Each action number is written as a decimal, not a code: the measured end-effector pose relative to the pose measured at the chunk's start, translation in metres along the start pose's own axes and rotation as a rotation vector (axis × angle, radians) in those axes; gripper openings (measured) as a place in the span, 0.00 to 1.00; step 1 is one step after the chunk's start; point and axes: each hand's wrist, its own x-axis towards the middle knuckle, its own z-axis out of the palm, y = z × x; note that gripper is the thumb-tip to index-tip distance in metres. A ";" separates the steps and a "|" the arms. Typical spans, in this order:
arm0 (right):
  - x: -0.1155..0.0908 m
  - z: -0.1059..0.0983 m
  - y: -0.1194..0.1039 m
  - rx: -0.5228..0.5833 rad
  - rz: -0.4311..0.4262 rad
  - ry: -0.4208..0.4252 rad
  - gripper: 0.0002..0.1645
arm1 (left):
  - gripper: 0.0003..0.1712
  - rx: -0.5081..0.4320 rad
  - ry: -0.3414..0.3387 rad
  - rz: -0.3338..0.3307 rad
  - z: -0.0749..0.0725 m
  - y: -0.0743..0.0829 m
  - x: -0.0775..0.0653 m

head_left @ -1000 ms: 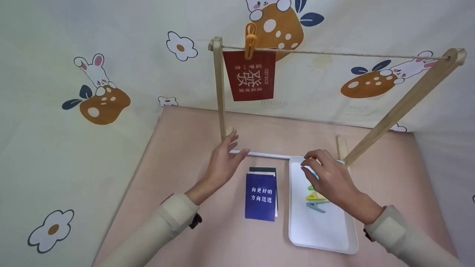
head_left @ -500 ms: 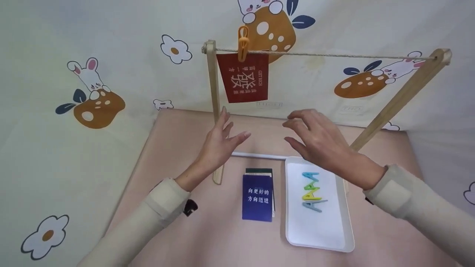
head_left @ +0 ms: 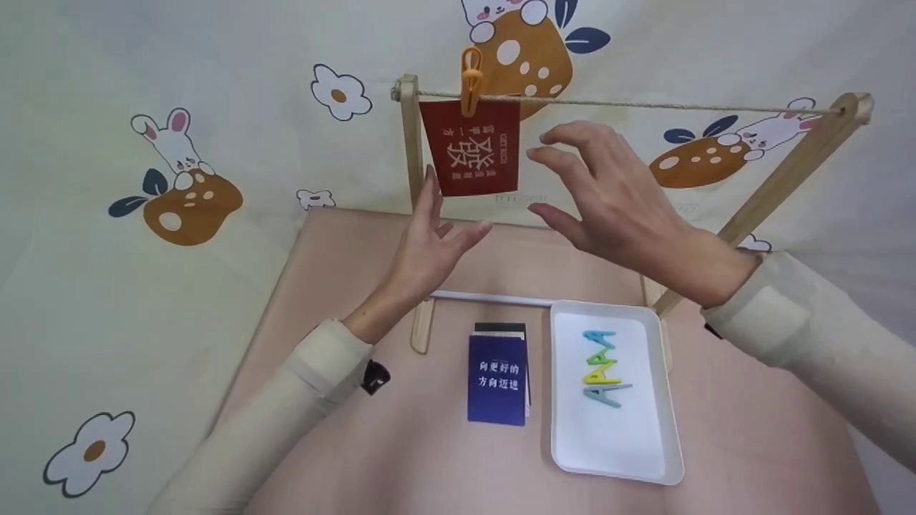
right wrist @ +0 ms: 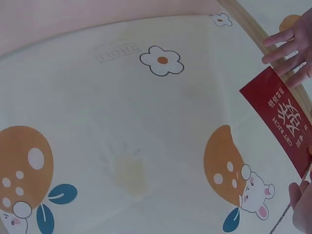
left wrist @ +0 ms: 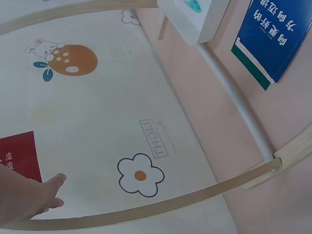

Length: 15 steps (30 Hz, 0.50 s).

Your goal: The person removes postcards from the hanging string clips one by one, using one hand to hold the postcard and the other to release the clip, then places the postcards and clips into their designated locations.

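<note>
A red card [head_left: 476,154] with gold lettering hangs from the rope [head_left: 644,105], held by an orange clothespin [head_left: 471,82] near the left post. My left hand [head_left: 426,250] is raised just below the card's lower left corner, fingers extended, thumb apart, holding nothing. To the right of the card is my right hand [head_left: 615,193], its fingers loosely bent toward it with nothing between them. In the right wrist view, fingertips of the right hand [right wrist: 302,204] show by the rope, and the left hand [right wrist: 292,48] appears spread beyond the card.
A wooden frame with a left post [head_left: 411,143] and right post [head_left: 787,186] carries the rope; a white bar [head_left: 494,297] joins its feet. On the table lie a blue booklet [head_left: 496,379] over a green one [head_left: 499,327], and a white tray [head_left: 615,447] with several clothespins [head_left: 601,368].
My right hand has risen from over the tray to beside the red card. The left hand has moved up along the left post. The card and clothespin stay hanging; the head view shifted slightly.
</note>
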 end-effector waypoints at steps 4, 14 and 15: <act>0.017 -0.005 0.005 -0.013 -0.031 0.000 0.34 | 0.55 -0.030 0.002 0.035 0.000 0.011 -0.001; 0.061 -0.014 0.012 0.030 0.039 -0.039 0.39 | 0.42 -0.098 0.117 0.104 0.004 0.017 -0.001; 0.066 -0.014 0.012 0.052 0.079 -0.060 0.40 | 0.40 -0.107 0.134 0.109 0.004 0.017 -0.001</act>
